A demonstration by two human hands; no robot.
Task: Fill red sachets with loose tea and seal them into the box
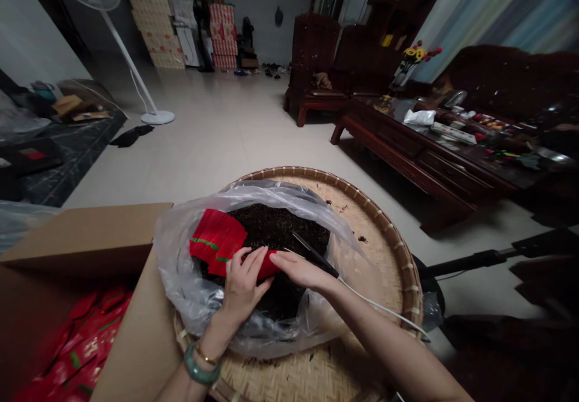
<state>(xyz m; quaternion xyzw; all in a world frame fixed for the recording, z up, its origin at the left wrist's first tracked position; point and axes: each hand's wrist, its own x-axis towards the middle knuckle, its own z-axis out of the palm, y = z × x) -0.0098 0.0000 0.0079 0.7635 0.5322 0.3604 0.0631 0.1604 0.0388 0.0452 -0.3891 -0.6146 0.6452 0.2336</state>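
Both of my hands meet over an open clear plastic bag [178, 275] of dark, dry loose leaves [275, 224]. A small red packet [268, 264] is between them. My left hand [244, 281] has its fingers bent over the packet's left part. My right hand [296, 268] grips its right end, thumb on top. Left of the packet, a fanned stack of red packets with green marks [219, 239] rests on the leaves. Beside my right hand lies a long, slim black tool [314, 254] with a white cord; its kind is unclear, and my hand partly hides it.
The bag stands on a round woven bamboo tray [384, 227] with scattered leaf bits. At left, an open cardboard box [136, 329] holds many red packets [85, 341]. A wooden table [398, 142] covered with clutter stands at right. A white fan [156, 116] is further back.
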